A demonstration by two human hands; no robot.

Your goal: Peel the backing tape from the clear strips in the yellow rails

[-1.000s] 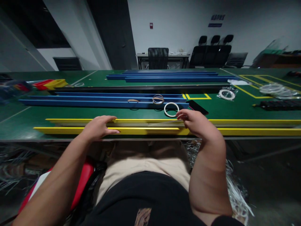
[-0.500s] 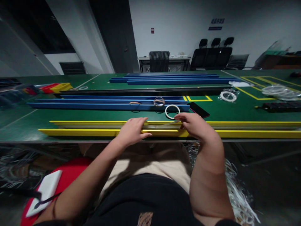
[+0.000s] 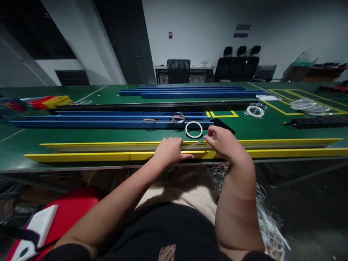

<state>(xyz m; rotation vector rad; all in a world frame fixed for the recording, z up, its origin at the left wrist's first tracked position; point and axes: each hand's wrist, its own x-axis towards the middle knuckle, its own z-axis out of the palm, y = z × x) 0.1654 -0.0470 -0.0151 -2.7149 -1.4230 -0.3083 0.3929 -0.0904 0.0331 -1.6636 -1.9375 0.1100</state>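
A long yellow channel [image 3: 98, 157] lies along the near edge of the table. My left hand [image 3: 169, 151] rests across it, fingers over the far wall, thumb stretched out along the near wall. Just to the right, my right hand [image 3: 221, 140] pinches a thin translucent strip [image 3: 196, 143] between thumb and fingers. The strip slopes down from that pinch into the channel beside my left hand; its far end is hidden. A white ring-shaped roll [image 3: 194, 137] stands behind the channel, between my hands. A dark phone [image 3: 223, 125] lies partly behind my right hand.
Blue channels [image 3: 81, 124] with brownish rings [image 3: 178, 118] on them lie beyond the yellow one, and a long black bar [image 3: 152, 106] behind those. Bagged white rolls [image 3: 255, 111] sit at the right. A red stool [image 3: 78, 199] stands at my left, loose white strips [image 3: 268, 224] on the floor.
My left hand has slid to the right along the yellow channel, closer to my right hand. My right hand still pinches the strip, now slightly higher. The view has shifted a little.
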